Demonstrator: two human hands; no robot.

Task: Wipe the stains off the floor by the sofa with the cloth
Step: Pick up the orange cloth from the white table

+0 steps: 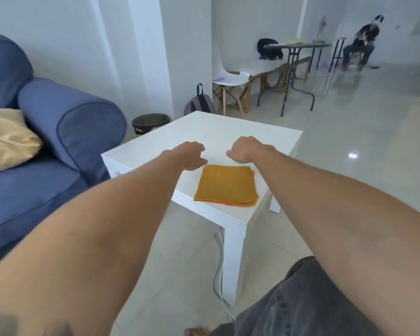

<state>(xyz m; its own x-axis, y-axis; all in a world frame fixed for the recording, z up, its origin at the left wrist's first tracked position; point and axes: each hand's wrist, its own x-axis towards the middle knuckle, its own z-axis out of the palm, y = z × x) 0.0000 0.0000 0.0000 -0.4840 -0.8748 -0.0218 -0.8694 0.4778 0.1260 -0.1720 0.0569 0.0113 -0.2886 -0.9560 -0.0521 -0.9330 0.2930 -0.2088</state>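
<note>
A folded orange cloth [226, 185] lies flat on the near corner of a low white table [214, 134]. Both my arms reach out over the table. My left hand [190, 155] hovers just beyond the cloth's far left corner, fingers curled downward and empty. My right hand [244, 150] hovers beyond the cloth's far right edge, fingers curled under, also holding nothing. The blue sofa [46, 141] stands to the left of the table. The pale tiled floor [180, 251] between sofa and table shows no stains that I can make out.
A tan cushion [7, 139] rests on the sofa. A dark waste bin [150, 122] and a backpack [200, 103] stand behind the table. White cables [218, 270] run down by the table leg. Chairs, a dark folding table [296, 69] and a seated person [363, 42] are far back.
</note>
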